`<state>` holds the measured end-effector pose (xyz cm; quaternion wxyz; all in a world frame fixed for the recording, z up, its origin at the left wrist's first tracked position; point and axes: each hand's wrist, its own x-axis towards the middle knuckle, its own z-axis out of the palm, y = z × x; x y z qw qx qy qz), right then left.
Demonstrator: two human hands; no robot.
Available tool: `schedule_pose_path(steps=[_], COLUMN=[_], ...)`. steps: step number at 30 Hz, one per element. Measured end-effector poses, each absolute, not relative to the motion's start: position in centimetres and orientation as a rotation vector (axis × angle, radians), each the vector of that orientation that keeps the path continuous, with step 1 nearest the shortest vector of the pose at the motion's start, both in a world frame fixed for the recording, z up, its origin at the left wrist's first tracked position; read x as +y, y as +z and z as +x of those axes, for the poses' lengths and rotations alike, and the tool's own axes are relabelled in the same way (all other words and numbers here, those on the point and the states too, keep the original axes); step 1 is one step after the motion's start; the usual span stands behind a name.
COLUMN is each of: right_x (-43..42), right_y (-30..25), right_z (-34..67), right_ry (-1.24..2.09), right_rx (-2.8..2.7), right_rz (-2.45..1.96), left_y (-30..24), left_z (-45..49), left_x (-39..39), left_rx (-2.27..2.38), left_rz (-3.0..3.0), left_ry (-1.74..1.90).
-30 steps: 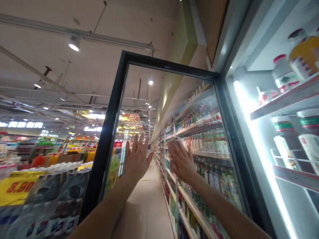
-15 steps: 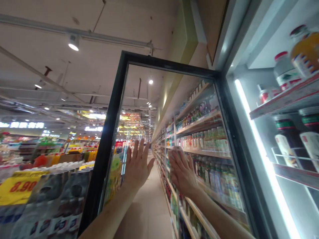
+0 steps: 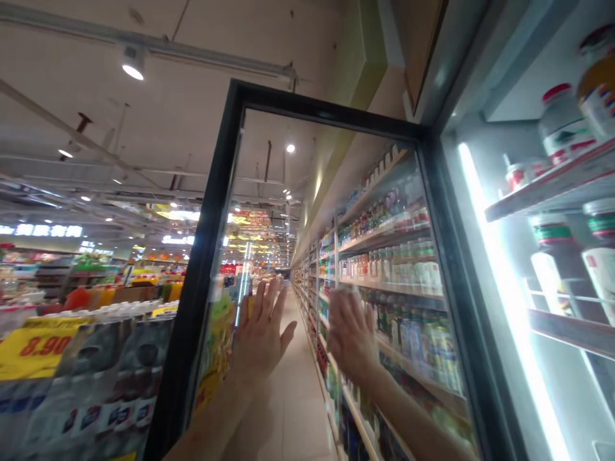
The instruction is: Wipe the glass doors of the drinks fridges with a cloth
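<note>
Both hands lean on the glass door (image 3: 307,192), which stands swung open from the lit fridge (image 3: 504,288) on the right, its black frame (image 3: 211,243) reaching left into the aisle (image 3: 288,397). The left hand (image 3: 262,336) lies flat on the pane, fingers spread apart. The right hand (image 3: 350,333) lies flat just right of it, fingers together, with a pale scrap (image 3: 339,292) at the fingertips that may be a cloth. Too hard a push could swing the door wide on its hinge. A palm could also slip on the smooth glass and smear it. Meanwhile cold spills off the shelves of bottles (image 3: 562,125). The door's foot, its handle and both elbows are cut off, and blur softens the right hand.
</note>
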<state>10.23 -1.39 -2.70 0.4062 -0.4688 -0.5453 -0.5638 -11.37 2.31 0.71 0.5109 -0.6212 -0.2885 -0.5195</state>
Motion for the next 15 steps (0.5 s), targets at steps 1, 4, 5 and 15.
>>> schedule_pose_path(steps=[1,4,5,15], right_x=[-1.2,-1.4,-1.7,-1.9], right_y=[-3.1,-3.5,-3.4,-3.8], right_z=[9.0,10.5,12.5,14.1], right_ry=[-1.474,-1.476,-1.424,-1.248], right_rx=[-1.48,-1.477,-1.376,-1.057], right_rz=[-1.105,-1.08,-1.151,-1.318], left_y=[0.6,-0.1,-0.4,-0.7], left_z=[-11.4,-11.4,-11.4,-11.0], left_x=[2.4,2.6,2.6,2.7], left_rx=[-0.7,-0.698,-0.694,-0.691], left_rz=[-1.496,-1.483,-1.478,-1.453], left_ry=[-1.255,-1.283,-1.292,-1.295])
